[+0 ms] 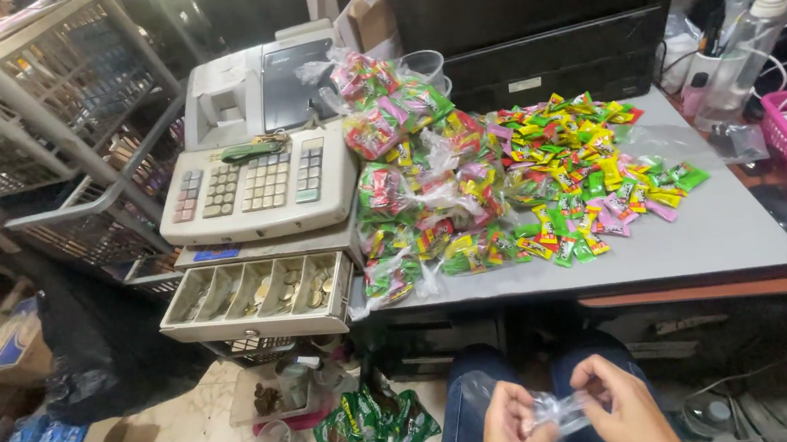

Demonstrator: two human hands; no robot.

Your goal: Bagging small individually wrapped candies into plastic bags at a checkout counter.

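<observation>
Gripping 1 clear plastic bag (558, 411) between them, left hand (512, 424) and right hand (625, 408) pinch it apart over our lap, below the sweets (586, 168) heaped within reach on the table (722, 237).

A shop: cash register (257, 157), open coin drawer (259, 297).

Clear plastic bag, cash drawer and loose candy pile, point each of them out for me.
Clear plastic bag (561, 411), head view, on the crumpled film between both hands.
Cash drawer (257, 327), head view, on its front wall.
Loose candy pile (586, 164), head view, on the heap's middle.

Glossy plastic candy wrappers (577, 169) lie on a smooth matt grey tabletop (722, 233).
</observation>
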